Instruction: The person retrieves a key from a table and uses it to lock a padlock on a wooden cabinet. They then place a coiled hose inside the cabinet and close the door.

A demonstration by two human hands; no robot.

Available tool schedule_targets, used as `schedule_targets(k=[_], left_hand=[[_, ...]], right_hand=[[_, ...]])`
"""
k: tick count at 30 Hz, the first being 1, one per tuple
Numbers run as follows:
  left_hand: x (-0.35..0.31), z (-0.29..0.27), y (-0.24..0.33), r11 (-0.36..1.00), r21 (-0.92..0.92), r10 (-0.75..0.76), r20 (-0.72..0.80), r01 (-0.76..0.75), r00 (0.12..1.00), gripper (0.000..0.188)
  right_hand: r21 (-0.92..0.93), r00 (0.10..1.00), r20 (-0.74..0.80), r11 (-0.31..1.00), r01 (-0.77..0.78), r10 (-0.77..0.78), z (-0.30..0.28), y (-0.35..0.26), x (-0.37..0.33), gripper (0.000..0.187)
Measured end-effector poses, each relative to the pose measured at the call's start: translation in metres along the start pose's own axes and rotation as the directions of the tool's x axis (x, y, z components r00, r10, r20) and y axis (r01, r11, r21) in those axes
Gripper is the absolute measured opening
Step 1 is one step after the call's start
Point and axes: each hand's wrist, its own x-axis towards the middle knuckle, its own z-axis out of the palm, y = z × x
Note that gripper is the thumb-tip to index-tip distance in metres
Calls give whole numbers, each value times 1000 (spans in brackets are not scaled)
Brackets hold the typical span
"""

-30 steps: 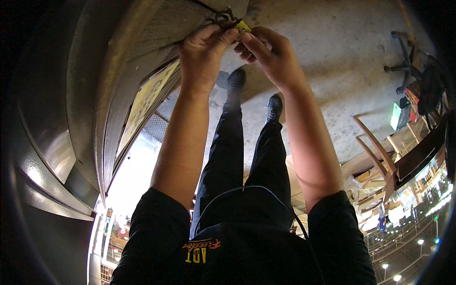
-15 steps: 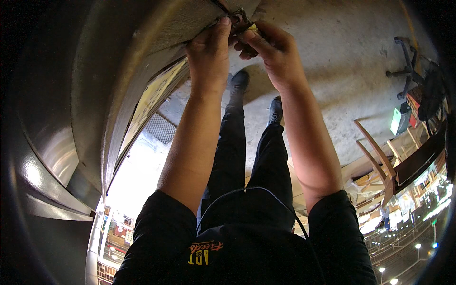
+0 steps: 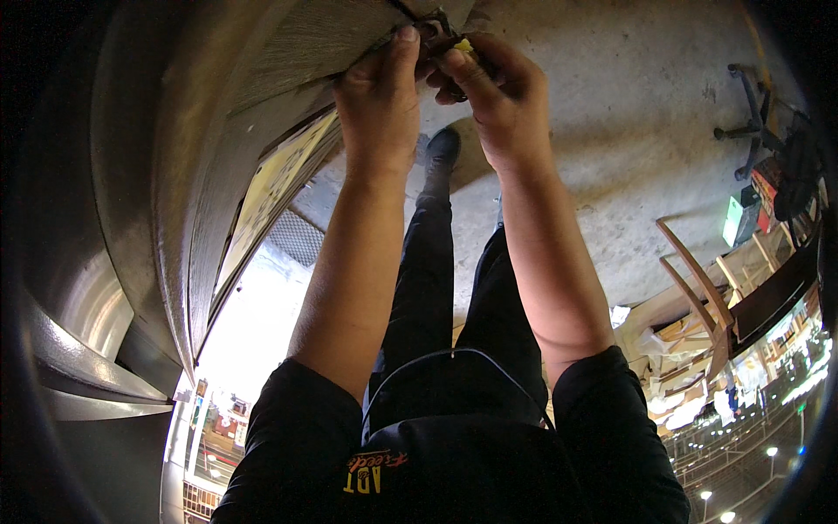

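Both hands are raised at the top of the view, close together at the lower edge of a grey panel (image 3: pixel 301 57). My left hand (image 3: pixel 380 109) is closed, its thumb pointing up against a small dark fitting (image 3: pixel 434 24) at the panel's corner; its other fingers are mostly hidden. My right hand (image 3: pixel 513 98) is closed beside it, thumb and forefinger pinching a small yellow piece (image 3: pixel 463 44). The piece lies against or very near the fitting; I cannot tell which. Its kind is too small to make out.
Large curved dark metal surfaces (image 3: pixel 131 175) fill the left side. A concrete floor (image 3: pixel 602 113) lies beyond my legs. On the right are a wheeled chair base (image 3: pixel 752 127), a box with a bright green side (image 3: pixel 733 220) and a wooden chair (image 3: pixel 698 262).
Both hands have shifted very slightly, staying at the same fitting. The right forearm has moved a little left, and my right shoe has become hidden behind it.
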Motion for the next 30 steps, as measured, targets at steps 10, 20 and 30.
schedule_targets(k=[10, 20, 30], left_hand=[[-2, -4, 1, 997, 72, -6, 42, 3, 999, 33], [-5, -10, 18, 975, 222, -40, 252, -17, 967, 24], [-3, -9, 11, 962, 266, 8, 163, -52, 987, 22]], right_hand=[[12, 1000, 14, 1000, 0, 0, 2, -2, -2, 22], [74, 993, 97, 995, -72, 65, -8, -5, 0, 23], [239, 909, 294, 898, -370, 296, -35, -4, -3, 33]])
